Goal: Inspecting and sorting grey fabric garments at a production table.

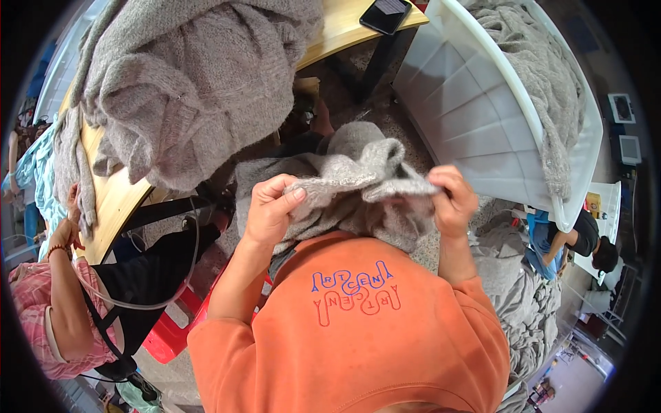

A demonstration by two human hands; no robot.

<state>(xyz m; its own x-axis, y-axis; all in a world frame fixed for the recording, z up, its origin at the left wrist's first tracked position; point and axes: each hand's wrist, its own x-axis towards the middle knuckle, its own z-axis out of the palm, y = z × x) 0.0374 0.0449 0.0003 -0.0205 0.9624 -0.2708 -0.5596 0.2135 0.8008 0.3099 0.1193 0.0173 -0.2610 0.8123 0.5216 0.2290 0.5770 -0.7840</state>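
Observation:
A grey knitted garment hangs between my two hands, over my lap. My left hand pinches its edge, thumb on top. On the other side, my right hand has its fingers closed on the same edge, a little farther out. The fabric between them is bunched into folds, and its lower part drapes down in front of my orange shirt. Which part of the garment the edge belongs to, I cannot tell.
A wooden table bears a heap of grey knitwear and a dark phone. A white plastic bin holds more knitwear. Grey garments lie at right. A co-worker in pink plaid sits left, near a red stool.

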